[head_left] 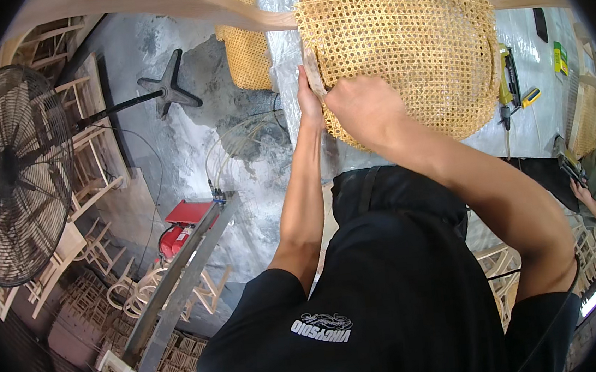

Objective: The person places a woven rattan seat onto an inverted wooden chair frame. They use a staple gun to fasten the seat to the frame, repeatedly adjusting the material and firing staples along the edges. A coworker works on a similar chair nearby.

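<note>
A rounded panel of woven cane webbing [406,49] lies over a pale wooden chair frame [313,71] in front of me, its cut edges frayed. My left hand [310,105] is against the frame's left side, fingers pointing up along the wood and partly wrapped round it. Closed in a fist, my right hand [367,105] presses at the webbing's lower left edge, close beside the left hand. Whatever its fingers hold is hidden beneath the knuckles.
Right of the panel lie a staple gun [509,82], a yellow utility knife [530,97] and a green-yellow box [560,58]. More cane webbing [247,56] is behind left. A large fan [17,175] and fire extinguisher [174,241] stand left. Another person's hand [582,193] holds a tool at far right.
</note>
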